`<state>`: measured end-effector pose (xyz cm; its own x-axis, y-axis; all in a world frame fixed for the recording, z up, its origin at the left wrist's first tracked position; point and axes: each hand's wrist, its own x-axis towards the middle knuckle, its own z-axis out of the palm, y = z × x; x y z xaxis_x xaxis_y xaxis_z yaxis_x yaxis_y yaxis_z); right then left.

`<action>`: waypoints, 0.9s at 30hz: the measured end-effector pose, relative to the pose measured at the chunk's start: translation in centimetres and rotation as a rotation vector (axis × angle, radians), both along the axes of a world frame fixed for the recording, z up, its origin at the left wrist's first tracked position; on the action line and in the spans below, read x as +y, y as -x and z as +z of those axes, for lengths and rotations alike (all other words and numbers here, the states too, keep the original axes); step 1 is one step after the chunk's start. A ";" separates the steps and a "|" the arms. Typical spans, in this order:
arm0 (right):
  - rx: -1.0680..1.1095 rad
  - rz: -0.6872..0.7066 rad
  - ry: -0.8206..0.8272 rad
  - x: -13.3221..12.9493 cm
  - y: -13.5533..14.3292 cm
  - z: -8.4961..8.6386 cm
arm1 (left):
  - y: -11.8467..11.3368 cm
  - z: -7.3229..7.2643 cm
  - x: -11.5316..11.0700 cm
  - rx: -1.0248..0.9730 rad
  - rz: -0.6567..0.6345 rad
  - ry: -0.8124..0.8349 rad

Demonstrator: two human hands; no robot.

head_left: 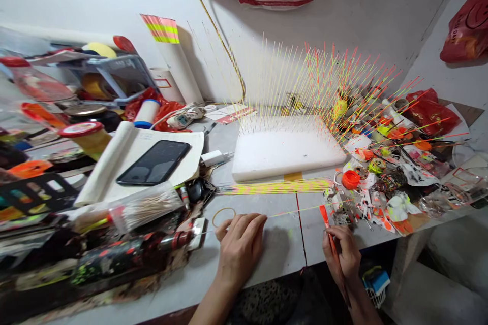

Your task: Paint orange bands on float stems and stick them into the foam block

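My left hand point(242, 241) is closed on a thin stick point(293, 211), which runs out to the right with yellow-green and reddish colouring. Between the fingers of my right hand point(345, 254) is a paintbrush point(333, 248), its orange-coated tip meeting or nearly meeting the stick's far end. Just left of my left hand lies a paint-spattered motor-like cylinder point(143, 251); a fine line reaches from it toward that hand. Beyond both hands a bundle of thin coloured sticks point(274, 187) lies flat. Behind it, a white foam block point(282, 155) holds many upright thin sticks point(274, 81).
To the right sit an orange paint cap point(351, 179) and a heap of paint-stained scraps point(381, 193). At left are a phone point(154, 162) on an open notebook point(192, 147), a bag of cotton swabs point(148, 206) and lidded jars point(86, 137). A rubber band point(224, 209) lies near my left hand.
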<state>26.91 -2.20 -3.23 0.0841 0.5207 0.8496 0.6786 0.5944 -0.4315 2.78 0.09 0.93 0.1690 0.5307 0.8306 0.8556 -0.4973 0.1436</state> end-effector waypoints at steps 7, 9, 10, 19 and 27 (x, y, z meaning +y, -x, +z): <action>-0.005 0.004 -0.002 0.1 -0.1 0.0 | 0.1 0.0 0.0 0.005 -0.006 0.013; -0.003 0.000 -0.001 0.0 -0.1 0.1 | 0.1 -0.1 0.0 0.003 -0.005 0.011; -0.002 -0.001 -0.001 0.0 -0.1 0.1 | 0.1 -0.1 0.0 0.001 -0.006 0.010; 0.010 -0.012 -0.017 0.0 -0.1 0.3 | 0.1 -0.4 0.1 -0.028 -0.008 0.011; 0.061 0.083 0.001 -1.1 0.3 0.4 | 0.0 -0.3 0.1 -0.034 -0.006 0.010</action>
<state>26.63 -3.28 -2.84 0.0925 0.5289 0.8437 0.5998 0.6467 -0.4712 2.77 0.16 0.63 0.1446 0.5380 0.8304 0.8470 -0.5012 0.1773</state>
